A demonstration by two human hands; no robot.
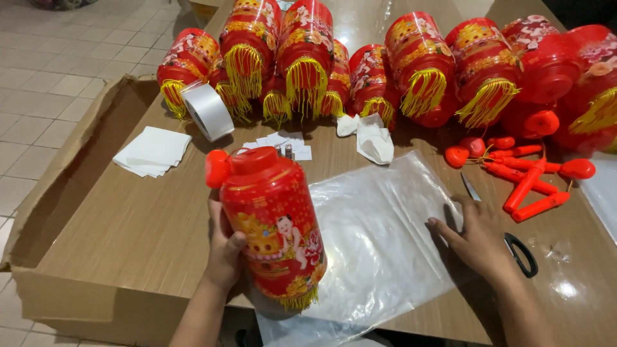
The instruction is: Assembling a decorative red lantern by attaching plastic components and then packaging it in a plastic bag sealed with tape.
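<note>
My left hand (225, 247) grips a red plastic lantern (273, 222) with gold pictures, a short yellow fringe at its bottom and a round red knob at its top. It is held tilted just above the wooden table (128, 218). My right hand (479, 238) lies flat on the right edge of a clear plastic bag (376, 238) spread on the table. Black-handled scissors (517, 247) lie partly under that hand.
Several red lanterns with yellow tassels (308, 58) crowd the table's far side. A white tape roll (207, 110), a stack of white paper squares (153, 151), two small batteries (284, 150), crumpled tissue (373, 141) and red plastic handles (527, 180) lie around. An open cardboard box (77, 283) stands at left.
</note>
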